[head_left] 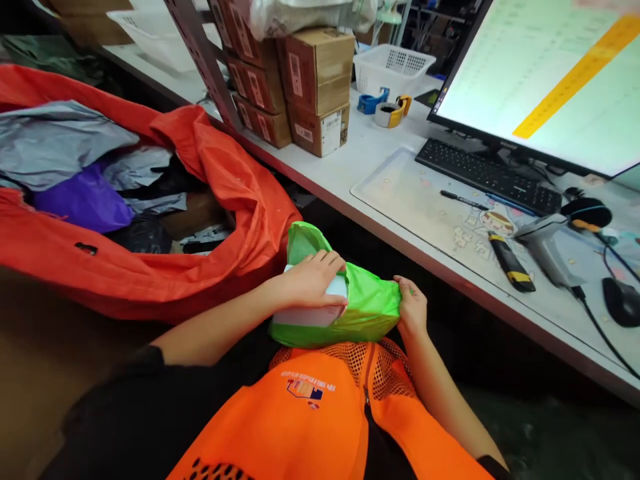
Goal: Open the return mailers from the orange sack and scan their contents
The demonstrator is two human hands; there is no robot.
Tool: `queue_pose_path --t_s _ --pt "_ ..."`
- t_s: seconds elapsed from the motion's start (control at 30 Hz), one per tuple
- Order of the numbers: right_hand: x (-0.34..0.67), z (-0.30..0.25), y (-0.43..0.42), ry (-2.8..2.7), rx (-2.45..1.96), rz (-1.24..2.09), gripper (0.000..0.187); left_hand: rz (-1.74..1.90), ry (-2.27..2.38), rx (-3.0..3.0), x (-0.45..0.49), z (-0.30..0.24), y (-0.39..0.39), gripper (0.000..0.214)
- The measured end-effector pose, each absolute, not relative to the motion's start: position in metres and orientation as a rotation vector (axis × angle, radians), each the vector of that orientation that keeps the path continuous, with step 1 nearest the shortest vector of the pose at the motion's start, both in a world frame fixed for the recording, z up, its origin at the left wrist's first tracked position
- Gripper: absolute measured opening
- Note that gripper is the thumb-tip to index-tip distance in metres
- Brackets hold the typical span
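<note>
A bright green plastic mailer bag [367,308] lies in front of my orange vest, below the desk edge. A white box [313,313] sticks partly out of its open left end. My left hand [313,280] lies on top of the box with the fingers curled over it at the bag's mouth. My right hand [411,308] pinches the bag's right end, fingers closed on the plastic.
A large orange sack [165,280] full of grey, purple and black parcels sits to the left. On the white desk [360,153] are stacked cardboard boxes [305,87], tape rolls [387,110], a keyboard [487,175], a monitor [545,80], a handheld scanner [545,243], a box cutter [511,263] and a mouse [623,300].
</note>
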State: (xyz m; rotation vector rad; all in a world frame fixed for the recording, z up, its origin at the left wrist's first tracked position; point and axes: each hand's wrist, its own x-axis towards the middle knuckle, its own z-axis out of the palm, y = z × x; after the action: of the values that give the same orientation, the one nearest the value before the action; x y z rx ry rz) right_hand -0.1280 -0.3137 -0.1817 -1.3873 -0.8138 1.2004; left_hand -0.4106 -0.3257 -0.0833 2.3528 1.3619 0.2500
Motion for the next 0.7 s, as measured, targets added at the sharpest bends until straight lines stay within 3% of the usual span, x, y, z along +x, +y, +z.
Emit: queue_pose_path --t_s 0.23,0.4,0.47,0.57,0.7 --pt "-0.127 -0.203 -0.345 -0.561 -1.357 1.304 0.063 -0.22 1.237 2.616 -0.38 -0.074 -0.319 0.044" --pt "-0.12 -0.197 -0.365 -0.606 -1.228 1.428 0.084 -0.318 1.123 2.52 -0.377 -0.072 -0.324 0.062" --pt "-0.115 -0.192 -0.365 -0.782 -1.256 1.36 0.072 -0.304 1.103 2.548 -0.375 -0.075 -0.329 0.073" --pt "-0.114 -0.191 -0.362 -0.904 -1.361 1.189 0.051 -0.283 1.129 2.591 -0.372 -0.08 -0.336 0.072" --pt "-0.127 -0.197 -0.359 -0.506 -1.276 1.221 0.04 -0.273 1.227 2.597 -0.366 -0.083 -0.338 0.072"
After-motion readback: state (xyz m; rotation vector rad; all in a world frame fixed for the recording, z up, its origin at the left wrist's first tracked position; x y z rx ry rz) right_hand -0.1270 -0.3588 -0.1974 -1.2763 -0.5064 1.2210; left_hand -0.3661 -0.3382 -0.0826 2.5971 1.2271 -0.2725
